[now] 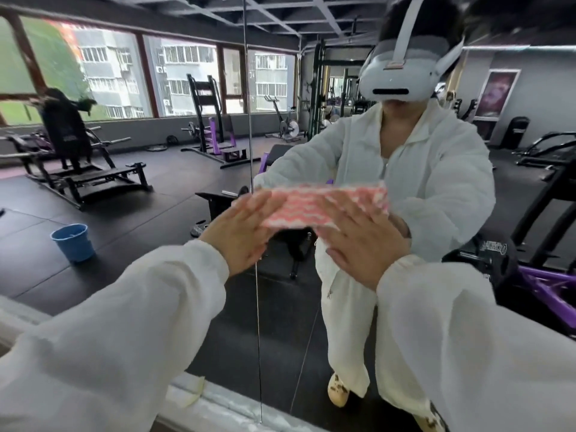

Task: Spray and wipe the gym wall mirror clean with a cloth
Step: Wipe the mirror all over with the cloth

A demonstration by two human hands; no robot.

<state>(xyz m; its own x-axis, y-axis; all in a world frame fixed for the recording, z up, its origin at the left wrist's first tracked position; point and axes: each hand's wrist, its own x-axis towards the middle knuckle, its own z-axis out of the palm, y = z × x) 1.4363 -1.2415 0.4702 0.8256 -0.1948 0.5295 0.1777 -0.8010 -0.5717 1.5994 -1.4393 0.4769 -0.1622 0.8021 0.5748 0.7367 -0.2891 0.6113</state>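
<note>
The wall mirror (pixel 156 188) fills the view and reflects the gym and me in a white jacket. A pink-and-white patterned cloth (pixel 314 207) lies flat against the glass at chest height. My left hand (pixel 243 232) presses its left end with straight fingers. My right hand (pixel 361 241) presses its right part, also flat with fingers spread. Both white sleeves reach in from below. A vertical seam in the mirror (pixel 257 307) runs just under my left hand. No spray bottle is in sight.
A blue bucket (pixel 74 242) shows in the reflection on the dark floor at left. Weight machines, benches and a bike are reflected behind. A pale ledge (pixel 218 403) runs along the mirror's bottom edge.
</note>
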